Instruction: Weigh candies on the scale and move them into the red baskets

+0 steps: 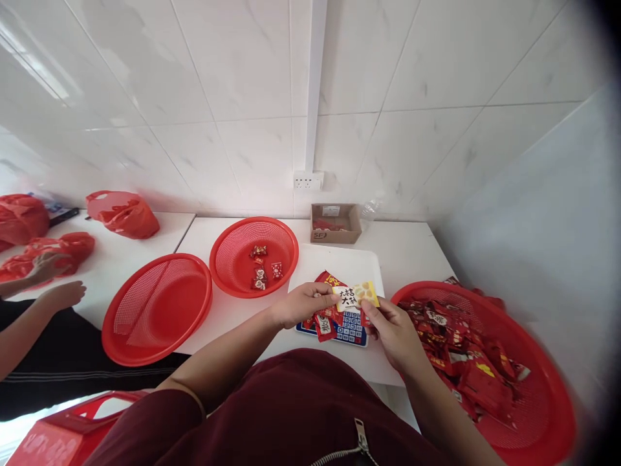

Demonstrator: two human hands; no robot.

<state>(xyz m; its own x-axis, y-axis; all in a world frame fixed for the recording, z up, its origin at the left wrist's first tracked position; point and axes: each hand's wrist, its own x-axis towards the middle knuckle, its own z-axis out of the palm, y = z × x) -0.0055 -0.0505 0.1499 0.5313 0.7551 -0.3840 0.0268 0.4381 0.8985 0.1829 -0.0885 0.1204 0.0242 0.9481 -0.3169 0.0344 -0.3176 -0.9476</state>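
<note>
My left hand (299, 304) and my right hand (394, 331) meet over the white table's front edge. Together they pinch a small white and yellow packet (356, 296) with black characters on it. Under my left hand lie red snack packets (324, 321), and I cannot tell whether its fingers hold them too. Below those sits a blue and white scale with a keypad (350, 331). A white tray (342, 263) lies just behind the packets.
A red basket (543, 414) full of red packets stands at the right. A middle red basket (228, 249) holds a few sweets, next to a red basket (158, 304) with nothing visible in it. A cardboard box (336, 222) stands by the wall. Another person's hands (53, 278) handle red bags at the left.
</note>
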